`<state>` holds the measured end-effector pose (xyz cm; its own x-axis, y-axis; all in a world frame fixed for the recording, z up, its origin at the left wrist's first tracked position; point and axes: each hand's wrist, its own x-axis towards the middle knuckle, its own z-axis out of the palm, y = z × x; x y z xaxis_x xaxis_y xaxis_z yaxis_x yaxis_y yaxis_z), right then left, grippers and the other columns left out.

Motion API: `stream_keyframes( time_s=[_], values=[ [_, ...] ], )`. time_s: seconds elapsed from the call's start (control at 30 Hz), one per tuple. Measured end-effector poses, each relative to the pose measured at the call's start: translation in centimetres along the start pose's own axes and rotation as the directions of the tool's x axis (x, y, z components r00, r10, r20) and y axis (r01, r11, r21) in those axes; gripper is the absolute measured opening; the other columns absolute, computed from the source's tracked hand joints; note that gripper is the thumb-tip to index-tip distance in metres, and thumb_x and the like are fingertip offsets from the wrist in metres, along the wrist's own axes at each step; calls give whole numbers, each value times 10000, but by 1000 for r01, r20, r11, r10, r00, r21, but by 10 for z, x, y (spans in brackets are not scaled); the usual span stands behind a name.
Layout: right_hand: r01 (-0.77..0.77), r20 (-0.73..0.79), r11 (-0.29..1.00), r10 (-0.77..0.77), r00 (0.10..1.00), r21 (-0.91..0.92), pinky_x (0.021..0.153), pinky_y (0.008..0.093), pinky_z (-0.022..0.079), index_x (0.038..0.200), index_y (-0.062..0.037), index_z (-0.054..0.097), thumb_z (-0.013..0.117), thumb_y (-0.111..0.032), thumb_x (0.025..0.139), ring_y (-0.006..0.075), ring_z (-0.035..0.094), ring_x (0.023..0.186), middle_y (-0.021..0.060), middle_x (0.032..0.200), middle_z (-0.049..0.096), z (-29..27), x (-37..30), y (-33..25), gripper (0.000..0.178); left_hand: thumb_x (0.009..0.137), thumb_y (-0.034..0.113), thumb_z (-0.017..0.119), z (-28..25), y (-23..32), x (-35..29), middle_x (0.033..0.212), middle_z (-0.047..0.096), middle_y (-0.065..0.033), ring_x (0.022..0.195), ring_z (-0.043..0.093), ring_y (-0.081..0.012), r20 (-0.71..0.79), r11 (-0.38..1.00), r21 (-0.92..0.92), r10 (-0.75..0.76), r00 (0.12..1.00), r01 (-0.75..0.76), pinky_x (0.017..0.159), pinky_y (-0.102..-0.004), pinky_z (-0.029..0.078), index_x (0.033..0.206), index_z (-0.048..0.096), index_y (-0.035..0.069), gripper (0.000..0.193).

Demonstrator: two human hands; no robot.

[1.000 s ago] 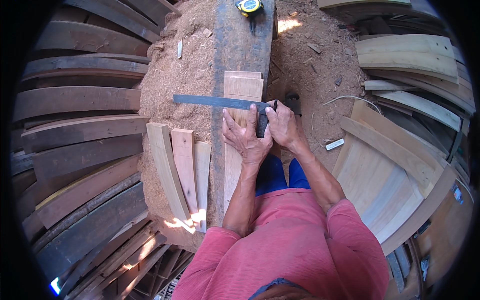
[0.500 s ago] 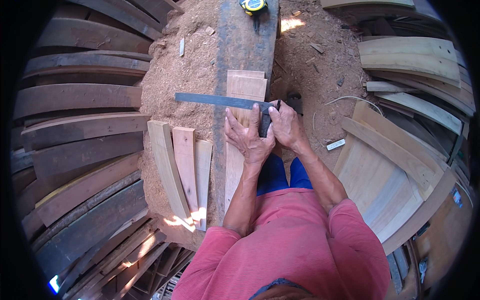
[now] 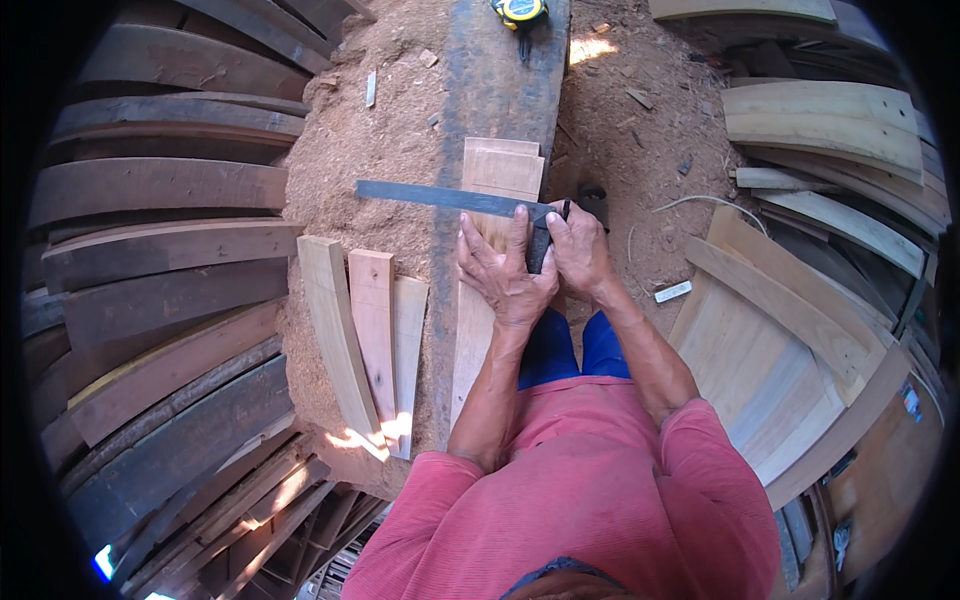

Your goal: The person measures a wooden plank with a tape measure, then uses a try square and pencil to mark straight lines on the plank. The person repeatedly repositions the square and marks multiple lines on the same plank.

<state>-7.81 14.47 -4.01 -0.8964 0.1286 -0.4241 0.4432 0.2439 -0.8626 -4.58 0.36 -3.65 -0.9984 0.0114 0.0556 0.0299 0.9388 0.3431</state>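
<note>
A try square with a long dark blade (image 3: 420, 194) lies across a pale wooden board (image 3: 472, 340), its free end reaching past the board's left edge. My left hand (image 3: 505, 268) grips the square by its dark stock and blade, fingers spread over the board and thumb near the stock. Close against it, my right hand (image 3: 582, 255) is closed round a thin dark pen-like stick (image 3: 566, 209), mostly hidden by the fingers. Another short wooden piece shows at the board's far end. Board and square rest on a worn, narrow bench (image 3: 500, 90).
A yellow and black tape measure (image 3: 519, 11) sits at the bench's far end. Several loose boards (image 3: 373, 320) lean at the left. Stacked planks (image 3: 160, 190) line the left side, more timber (image 3: 815, 115) the right. A wooden panel (image 3: 760, 360) stands at right; sawdust (image 3: 370, 140) covers the ground.
The view has shifted slightly. Both hands and the try square keep their place on the board.
</note>
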Motion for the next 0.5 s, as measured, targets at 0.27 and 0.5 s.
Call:
stream_keyframes(
  time_s=[0.27,0.5],
  values=[
    [279,-184,946,-307,934,-163,876,458,586,1216,-38,829,783,-228,1069,329,751,988,163,1067,804,-57,5,-43,245,804,460,887,-2,2,0,1784,266,-385,1580,323,-569,38,999,-32,-36,999,37,1241,-739,272,1645,607,431,887],
    [313,177,946,-323,930,79,940,448,607,1232,-6,821,745,-227,1055,367,791,1059,201,1145,818,-19,45,-75,292,811,454,891,-2,5,1,1784,277,-374,1580,317,-555,35,995,-64,-69,997,71,1247,-709,279,1625,624,439,857]
  ],
)
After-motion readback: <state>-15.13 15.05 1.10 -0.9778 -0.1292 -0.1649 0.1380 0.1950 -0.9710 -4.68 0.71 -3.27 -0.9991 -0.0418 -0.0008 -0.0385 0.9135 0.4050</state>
